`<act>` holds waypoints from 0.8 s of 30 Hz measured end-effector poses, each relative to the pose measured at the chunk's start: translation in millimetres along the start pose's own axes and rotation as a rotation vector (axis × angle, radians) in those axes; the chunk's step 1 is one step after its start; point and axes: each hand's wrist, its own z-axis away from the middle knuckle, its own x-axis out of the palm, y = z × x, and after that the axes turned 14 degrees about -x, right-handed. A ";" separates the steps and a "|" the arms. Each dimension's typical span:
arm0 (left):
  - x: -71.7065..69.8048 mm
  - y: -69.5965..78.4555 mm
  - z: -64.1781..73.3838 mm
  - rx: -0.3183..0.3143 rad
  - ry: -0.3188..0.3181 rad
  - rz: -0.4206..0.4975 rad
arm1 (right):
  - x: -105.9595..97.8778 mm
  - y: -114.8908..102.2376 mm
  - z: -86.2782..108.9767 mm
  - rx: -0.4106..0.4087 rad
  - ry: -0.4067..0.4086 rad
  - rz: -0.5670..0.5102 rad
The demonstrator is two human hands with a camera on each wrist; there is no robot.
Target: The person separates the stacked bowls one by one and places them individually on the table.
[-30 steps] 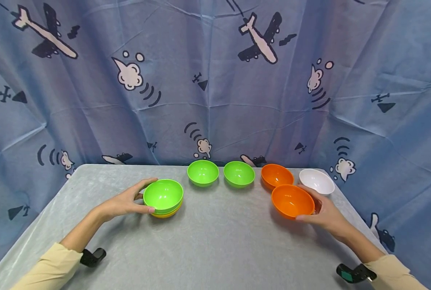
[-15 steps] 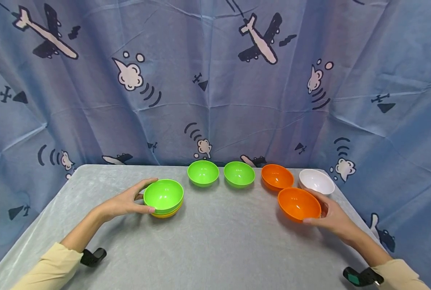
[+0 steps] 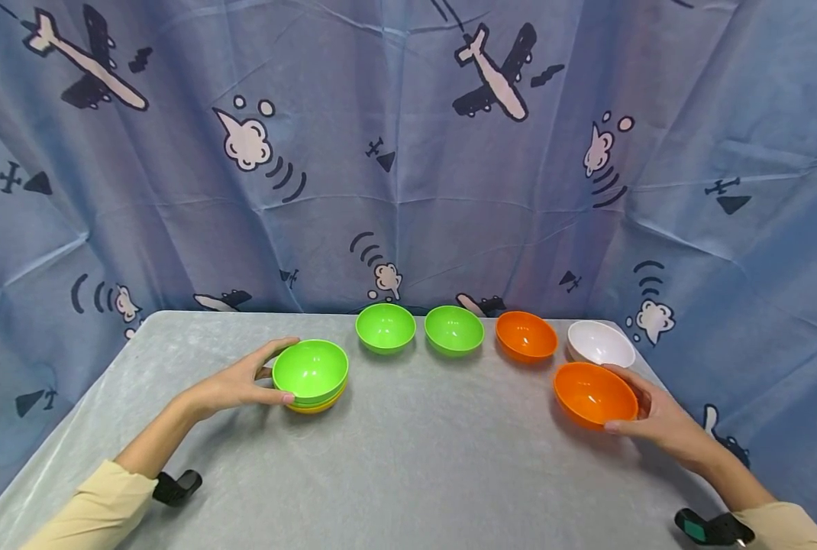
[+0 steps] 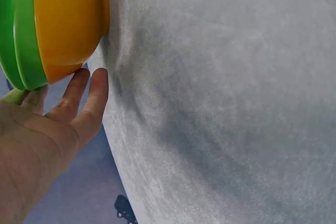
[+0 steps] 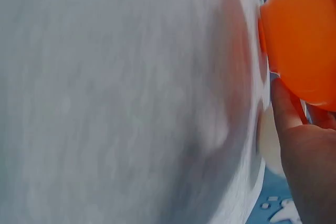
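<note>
My left hand (image 3: 240, 382) holds a stack of bowls, thumb at the near side and fingers round the far side. A green bowl (image 3: 310, 372) tops it. In the left wrist view a second green rim (image 4: 27, 40) shows between it and a yellow-orange bowl (image 4: 68, 22), whose foot meets the table. At the right, my right hand (image 3: 663, 416) grips an orange bowl (image 3: 595, 396) by its side, thumb near the front rim. In the right wrist view this bowl hangs above the table, its shadow beneath.
Along the table's (image 3: 408, 473) back edge stand two green bowls (image 3: 385, 329) (image 3: 453, 331), another orange bowl (image 3: 525, 337) and a white bowl (image 3: 600, 344). The white one is just behind the held orange bowl. A blue patterned curtain (image 3: 326, 114) hangs behind the table.
My right hand has carried the orange bowl to the right and a little nearer, away from the orange bowl at the back. The left hand and its stack have stayed in place.
</note>
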 end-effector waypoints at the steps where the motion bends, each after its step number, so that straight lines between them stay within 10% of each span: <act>1: 0.0 0.2 0.1 0.000 -0.001 0.000 | -2.9 1.6 2.1 0.003 0.002 -0.002; 24: 0.0 0.3 -0.1 0.003 -0.004 0.003 | -39.6 27.2 27.3 0.059 -0.001 0.039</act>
